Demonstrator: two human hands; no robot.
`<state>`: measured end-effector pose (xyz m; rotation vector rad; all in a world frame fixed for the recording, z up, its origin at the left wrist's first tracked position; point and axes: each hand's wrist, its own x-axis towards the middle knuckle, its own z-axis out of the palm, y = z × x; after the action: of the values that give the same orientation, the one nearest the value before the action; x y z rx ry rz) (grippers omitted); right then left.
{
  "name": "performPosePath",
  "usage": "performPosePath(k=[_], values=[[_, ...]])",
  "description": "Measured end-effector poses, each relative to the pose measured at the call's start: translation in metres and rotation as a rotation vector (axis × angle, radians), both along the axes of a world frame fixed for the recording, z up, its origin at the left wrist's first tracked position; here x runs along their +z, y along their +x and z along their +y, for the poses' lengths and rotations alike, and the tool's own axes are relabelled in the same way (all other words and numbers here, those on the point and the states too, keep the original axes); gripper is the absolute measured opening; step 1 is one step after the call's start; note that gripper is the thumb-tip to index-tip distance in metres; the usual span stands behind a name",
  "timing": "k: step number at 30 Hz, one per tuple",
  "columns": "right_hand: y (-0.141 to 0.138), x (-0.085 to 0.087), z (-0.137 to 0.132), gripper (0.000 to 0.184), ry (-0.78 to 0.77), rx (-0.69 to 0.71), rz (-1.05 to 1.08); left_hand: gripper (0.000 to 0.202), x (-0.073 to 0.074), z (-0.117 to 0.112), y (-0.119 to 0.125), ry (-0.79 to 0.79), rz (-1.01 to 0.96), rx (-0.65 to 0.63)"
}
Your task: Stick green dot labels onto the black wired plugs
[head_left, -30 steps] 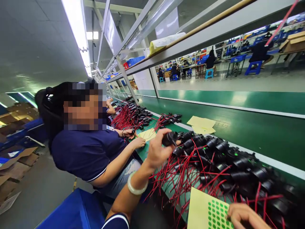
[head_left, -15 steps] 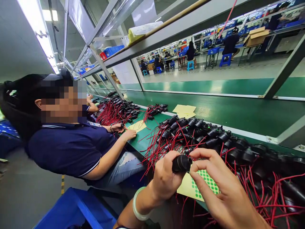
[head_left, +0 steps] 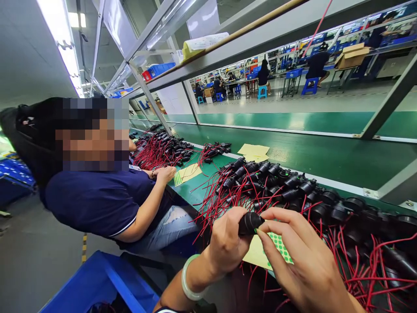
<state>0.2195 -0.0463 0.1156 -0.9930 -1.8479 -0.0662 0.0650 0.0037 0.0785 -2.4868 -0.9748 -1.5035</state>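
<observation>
My left hand [head_left: 226,237] is wrapped round a black cylindrical part [head_left: 250,223], its rounded end facing right. Thumb and fingers of my right hand [head_left: 304,256] close in at that end, with a small green dot sticker [head_left: 256,231] at the thumb tip. Whether the sticker touches the part is hard to make out. Below my hands lies a pale yellow sheet [head_left: 257,255] with rows of green dots, partly covered by my right hand. Behind them is a heap of similar black parts [head_left: 289,182] with red wires [head_left: 234,195].
A co-worker [head_left: 97,204] sits at the left, hands together near another dotted sheet [head_left: 192,172]. Yellow papers [head_left: 254,151] lie on the green bench [head_left: 309,152]. A blue bin [head_left: 81,282] stands lower left. A metal frame post [head_left: 391,95] rises at the right.
My right thumb and the green sticker have shifted slightly up and left against the black part's end. The co-worker's hands have drawn together, away from their sheet. The view has shifted slightly.
</observation>
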Motion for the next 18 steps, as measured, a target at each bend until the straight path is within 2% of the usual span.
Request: performPosePath(k=[5, 9, 18], values=[[0.000, 0.001, 0.004, 0.005, -0.046, 0.011, 0.042, 0.023, 0.000, 0.001, -0.002, 0.017, 0.010, 0.007], [0.000, -0.001, 0.003, 0.011, -0.027, 0.025, 0.055, 0.024, -0.001, 0.002, -0.002, 0.005, -0.005, 0.003], [-0.015, -0.022, 0.008, 0.018, 0.021, 0.030, 0.122, 0.023, -0.001, -0.001, -0.001, -0.017, -0.017, 0.047]])
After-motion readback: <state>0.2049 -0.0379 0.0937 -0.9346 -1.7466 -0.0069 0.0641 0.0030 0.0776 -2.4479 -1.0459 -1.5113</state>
